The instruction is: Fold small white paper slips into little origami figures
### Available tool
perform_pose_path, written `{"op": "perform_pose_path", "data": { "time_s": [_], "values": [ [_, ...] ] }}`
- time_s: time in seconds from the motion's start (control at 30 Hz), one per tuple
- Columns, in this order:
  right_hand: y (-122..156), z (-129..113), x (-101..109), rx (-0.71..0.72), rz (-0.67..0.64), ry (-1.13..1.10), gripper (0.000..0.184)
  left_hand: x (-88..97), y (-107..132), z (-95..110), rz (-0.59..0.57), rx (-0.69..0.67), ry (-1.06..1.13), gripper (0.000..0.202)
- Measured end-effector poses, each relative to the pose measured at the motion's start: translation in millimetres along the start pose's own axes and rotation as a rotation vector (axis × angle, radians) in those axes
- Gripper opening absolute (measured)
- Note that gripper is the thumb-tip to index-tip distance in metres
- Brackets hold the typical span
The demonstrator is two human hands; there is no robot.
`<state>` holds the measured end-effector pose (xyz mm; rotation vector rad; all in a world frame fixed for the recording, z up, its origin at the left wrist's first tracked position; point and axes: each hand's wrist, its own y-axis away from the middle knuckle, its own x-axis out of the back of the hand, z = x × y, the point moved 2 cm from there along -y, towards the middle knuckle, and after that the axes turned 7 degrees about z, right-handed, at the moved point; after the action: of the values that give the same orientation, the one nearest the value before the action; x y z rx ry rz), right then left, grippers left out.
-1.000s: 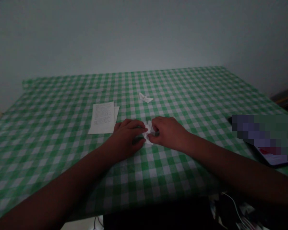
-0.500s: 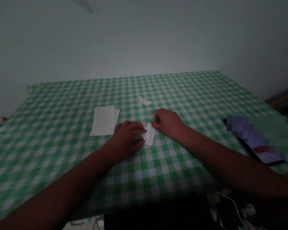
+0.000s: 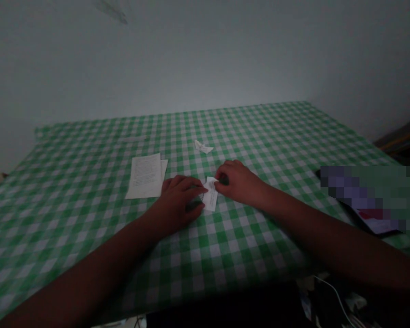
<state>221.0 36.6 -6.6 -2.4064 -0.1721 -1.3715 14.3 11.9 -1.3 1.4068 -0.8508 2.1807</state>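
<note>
A small folded piece of printed paper (image 3: 210, 197) lies on the checked cloth between my two hands. My left hand (image 3: 177, 198) rests at its left edge, with index finger and thumb set a little apart on the paper, holding it against the table. At the paper's upper right corner, my right hand (image 3: 237, 182) pinches the edge between thumb and curled index finger. A folded paper piece (image 3: 203, 146), shaped with raised points, lies farther back. Left of my left hand are printed paper sheets (image 3: 145, 175), one partly over another.
A green and white checked tablecloth (image 3: 89, 182) covers the table, which meets a plain wall (image 3: 205, 59) at the back. A dark-edged device with a lit, blurred-out screen (image 3: 369, 200) lies at the right, beyond my right forearm. Cables show below the front edge.
My right thumb and index finger have closed on the paper's upper right corner, which now looks slightly bent. My left hand stays at the left edge. The view has shifted slightly.
</note>
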Motion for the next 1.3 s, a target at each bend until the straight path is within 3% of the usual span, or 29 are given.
{"op": "perform_pose_path", "data": {
  "time_s": [0.13, 0.27, 0.37, 0.47, 0.57, 0.63, 0.73, 0.97, 1.3],
  "values": [
    [0, -3, 2, -0.035, 0.043, -0.185, 0.005, -1.8, 1, -1, 0.023, -0.043, 0.005, 0.032],
    [2, -8, 7, -0.062, 0.105, -0.325, 0.009, 0.1, 1, -1, 0.08, -0.07, 0.016, 0.031],
    [3, -11, 13, -0.041, 0.254, -0.29, 0.014, 5.6, 1, 0, 0.168, -0.09, 0.062, 0.028],
    [5, -14, 20, 0.075, 0.433, -0.179, 0.018, 13.3, 0, 2, 0.275, -0.112, 0.113, 0.021],
    [10, -19, 26, 0.2, 0.533, -0.029, 0.02, 20.0, 0, 4, 0.343, -0.11, 0.136, 0.01],
    [14, -24, 28, 0.255, 0.522, 0.07, 0.017, 23.2, 0, 6, 0.362, -0.101, 0.141, 0.007],
    [20, -31, 26, 0.32, 0.405, 0.169, 0.012, 26.5, 1, 7, 0.385, -0.073, 0.136, 0.006],
    [29, -49, 4, 0.494, 0.191, 0.265, 0.016, 27.9, 1, 8, 0.387, -0.048, 0.119, 0.007],
    [32, -57, -6, 0.546, 0.138, 0.267, 0.018, 24.9, -1, 12, 0.364, -0.066, 0.133, 0.009]
  ]
}}
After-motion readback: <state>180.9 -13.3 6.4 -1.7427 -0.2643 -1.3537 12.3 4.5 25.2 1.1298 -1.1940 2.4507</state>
